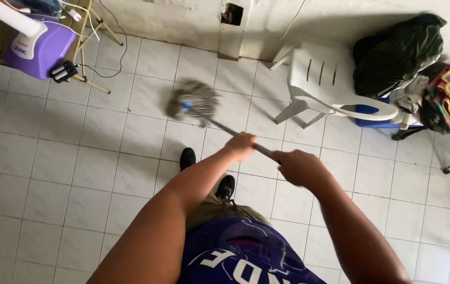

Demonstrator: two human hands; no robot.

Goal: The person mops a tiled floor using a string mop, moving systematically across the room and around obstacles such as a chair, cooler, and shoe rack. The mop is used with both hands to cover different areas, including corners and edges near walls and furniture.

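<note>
open: tiled floor (67,173) left | blocked: white plastic chair (330,87) right, purple appliance (46,47) far-left corner

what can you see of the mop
The mop has a grey stringy head, motion-blurred, with a blue fitting at its centre, spread on the white tiled floor. A thin dark handle runs slanting back from it. The left hand grips the handle nearer the head, the right hand further back.
</note>
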